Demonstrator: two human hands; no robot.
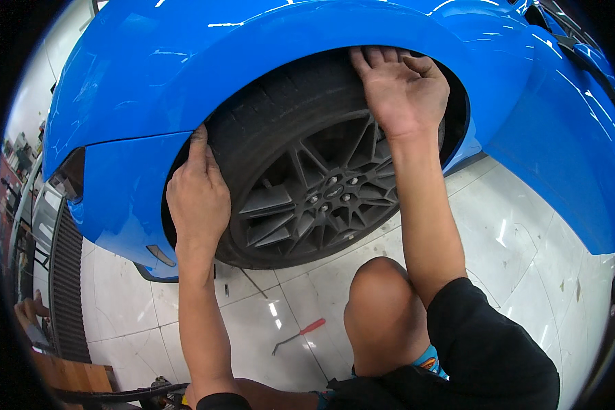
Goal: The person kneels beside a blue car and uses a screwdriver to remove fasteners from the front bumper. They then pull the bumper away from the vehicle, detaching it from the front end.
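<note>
A blue car's front fender curves over a dark tyre on a grey spoked wheel. My left hand is at the front side of the wheel arch, close to a body seam. Its index finger reaches up onto the arch edge and the other fingers are folded, gripping that edge. Higher up on the right, my right hand shows its palm. Its fingers stretch up against the underside of the arch lip, above the tyre, with the thumb apart. The fingertips are partly hidden there.
A trim tool with a red handle and a bent metal shaft lies on the white tiled floor, left of my knee. An opened blue car door spreads out at the right. A dark ribbed panel stands at the left.
</note>
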